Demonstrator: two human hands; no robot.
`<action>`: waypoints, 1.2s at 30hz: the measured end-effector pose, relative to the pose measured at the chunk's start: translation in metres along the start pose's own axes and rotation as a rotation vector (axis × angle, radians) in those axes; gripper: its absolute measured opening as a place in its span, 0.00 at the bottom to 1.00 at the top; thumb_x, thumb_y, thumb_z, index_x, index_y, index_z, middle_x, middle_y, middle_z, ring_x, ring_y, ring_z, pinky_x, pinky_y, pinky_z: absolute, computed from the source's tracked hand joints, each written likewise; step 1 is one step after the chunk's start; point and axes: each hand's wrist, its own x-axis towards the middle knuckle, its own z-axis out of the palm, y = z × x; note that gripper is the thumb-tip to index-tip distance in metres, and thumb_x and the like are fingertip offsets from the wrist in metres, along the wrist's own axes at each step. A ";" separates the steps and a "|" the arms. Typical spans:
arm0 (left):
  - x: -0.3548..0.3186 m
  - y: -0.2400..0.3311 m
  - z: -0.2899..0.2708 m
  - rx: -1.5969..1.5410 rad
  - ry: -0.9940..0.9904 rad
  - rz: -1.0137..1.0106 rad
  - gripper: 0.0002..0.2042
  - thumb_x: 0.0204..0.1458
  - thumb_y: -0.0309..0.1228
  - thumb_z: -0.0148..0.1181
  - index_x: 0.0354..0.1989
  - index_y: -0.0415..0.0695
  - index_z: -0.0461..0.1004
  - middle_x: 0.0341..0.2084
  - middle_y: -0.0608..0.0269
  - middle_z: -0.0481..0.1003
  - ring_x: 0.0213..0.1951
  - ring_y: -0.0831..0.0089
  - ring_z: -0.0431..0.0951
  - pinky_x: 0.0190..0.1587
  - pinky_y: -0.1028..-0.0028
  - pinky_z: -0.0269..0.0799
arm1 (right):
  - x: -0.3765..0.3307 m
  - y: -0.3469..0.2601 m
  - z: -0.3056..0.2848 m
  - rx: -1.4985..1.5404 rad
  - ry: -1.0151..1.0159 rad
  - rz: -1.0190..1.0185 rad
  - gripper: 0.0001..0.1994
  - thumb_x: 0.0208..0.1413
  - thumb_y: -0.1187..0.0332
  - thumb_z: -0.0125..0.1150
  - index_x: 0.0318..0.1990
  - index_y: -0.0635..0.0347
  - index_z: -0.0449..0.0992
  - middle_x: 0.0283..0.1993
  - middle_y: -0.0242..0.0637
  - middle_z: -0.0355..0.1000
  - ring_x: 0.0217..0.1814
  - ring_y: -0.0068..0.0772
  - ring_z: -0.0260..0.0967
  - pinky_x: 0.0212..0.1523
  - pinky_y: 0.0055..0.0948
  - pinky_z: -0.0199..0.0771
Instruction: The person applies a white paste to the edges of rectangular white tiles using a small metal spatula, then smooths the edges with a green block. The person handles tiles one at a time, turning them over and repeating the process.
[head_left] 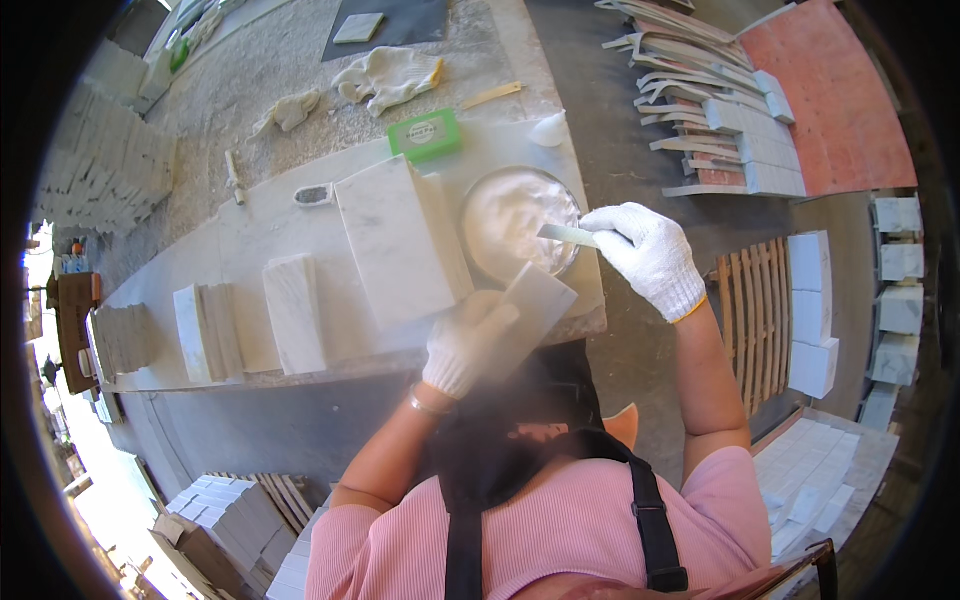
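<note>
My right hand (645, 255), in a white knit glove, is closed around a thin flat scraper (566, 235). The scraper's far end lies over the white paste in a round bowl (470, 190). My left hand (468, 345), gloved as well, grips a white marble tile (540, 308), tilted just in front of the bowl at the table's near edge. The lens is hazy here, so the fingers of that hand look blurred. Left of the bowl stands a stack of larger marble tiles (395, 240).
On the stone-topped table (220, 235) are a green box (425, 135), loose gloves (390, 78), a small dark-faced block (313, 195) and more upright tiles (290, 310). Right of the table are a wooden pallet (755, 320) and stacked white tiles (812, 310).
</note>
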 end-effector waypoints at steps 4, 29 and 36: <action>0.000 0.002 0.002 -0.003 0.005 -0.010 0.23 0.62 0.53 0.57 0.55 0.50 0.81 0.48 0.49 0.83 0.50 0.51 0.83 0.55 0.57 0.75 | 0.002 0.013 -0.004 0.156 -0.041 0.148 0.10 0.61 0.71 0.64 0.48 0.60 0.87 0.46 0.40 0.84 0.45 0.33 0.82 0.48 0.31 0.79; 0.003 -0.005 0.010 0.001 0.101 0.079 0.21 0.62 0.46 0.62 0.52 0.41 0.82 0.38 0.54 0.84 0.42 0.68 0.83 0.48 0.68 0.76 | -0.015 -0.001 -0.001 0.417 -0.087 0.107 0.10 0.62 0.74 0.65 0.48 0.61 0.87 0.46 0.39 0.84 0.47 0.31 0.81 0.51 0.29 0.78; 0.002 -0.004 0.010 0.010 0.107 0.084 0.22 0.62 0.47 0.62 0.52 0.41 0.82 0.38 0.54 0.84 0.42 0.66 0.83 0.48 0.67 0.76 | -0.014 -0.008 -0.005 0.131 -0.019 -0.062 0.09 0.59 0.77 0.66 0.46 0.60 0.86 0.44 0.42 0.83 0.44 0.39 0.82 0.46 0.32 0.80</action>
